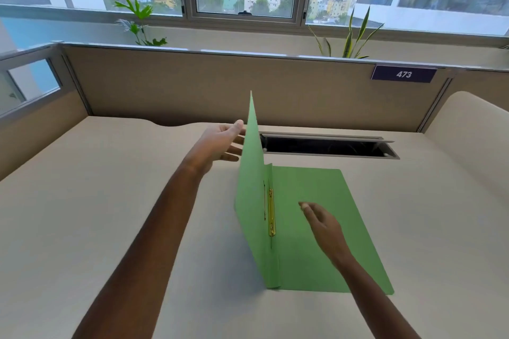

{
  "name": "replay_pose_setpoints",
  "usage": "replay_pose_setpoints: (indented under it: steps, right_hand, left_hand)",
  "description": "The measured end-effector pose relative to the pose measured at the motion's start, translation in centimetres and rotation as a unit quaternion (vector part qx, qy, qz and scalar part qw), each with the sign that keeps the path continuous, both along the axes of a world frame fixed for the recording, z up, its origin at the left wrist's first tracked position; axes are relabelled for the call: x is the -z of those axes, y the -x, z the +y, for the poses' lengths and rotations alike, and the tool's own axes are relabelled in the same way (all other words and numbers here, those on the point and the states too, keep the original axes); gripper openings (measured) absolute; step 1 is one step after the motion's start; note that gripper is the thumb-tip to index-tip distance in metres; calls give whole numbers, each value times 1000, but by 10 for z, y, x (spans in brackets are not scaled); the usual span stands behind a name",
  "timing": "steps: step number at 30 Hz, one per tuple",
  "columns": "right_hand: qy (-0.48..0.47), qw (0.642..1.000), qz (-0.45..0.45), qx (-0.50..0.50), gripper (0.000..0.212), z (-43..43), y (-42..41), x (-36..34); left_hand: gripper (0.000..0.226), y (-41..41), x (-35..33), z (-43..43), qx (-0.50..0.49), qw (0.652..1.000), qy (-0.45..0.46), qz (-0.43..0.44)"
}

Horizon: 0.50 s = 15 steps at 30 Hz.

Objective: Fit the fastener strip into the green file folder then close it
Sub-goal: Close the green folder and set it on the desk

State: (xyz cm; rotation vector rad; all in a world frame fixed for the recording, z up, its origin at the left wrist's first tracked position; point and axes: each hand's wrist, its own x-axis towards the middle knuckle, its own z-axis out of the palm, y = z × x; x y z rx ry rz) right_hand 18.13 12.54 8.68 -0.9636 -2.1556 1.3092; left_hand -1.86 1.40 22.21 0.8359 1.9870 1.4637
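The green file folder (316,190) lies on the desk with its back cover flat and its front cover (252,173) standing almost upright. A yellow metal fastener strip (271,213) lies along the spine on the inside. My left hand (223,143) is behind the raised cover near its top, fingers spread and touching its outer face; the fingertips are hidden by the cover. My right hand (322,224) hovers over the flat cover to the right of the strip, fingers loosely apart, holding nothing.
The beige desk (110,201) is bounded by a partition (192,85) at the back. An open cable slot (327,146) sits just beyond the folder. A purple label reading 473 (403,74) hangs on the partition. Plants stand at the window.
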Motion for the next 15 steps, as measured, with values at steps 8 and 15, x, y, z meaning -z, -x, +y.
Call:
replay_pose_setpoints:
  steps: [8, 15]
  right_hand:
    - [195, 976, 97, -2, 56, 37, -14, -77]
    - [194, 980, 33, 22, 43, 74, -50, -84]
  left_hand:
    - [37, -68, 46, 49, 110, 993, 34, 5]
    - [38, -78, 104, 65, 106, 978, 172, 47]
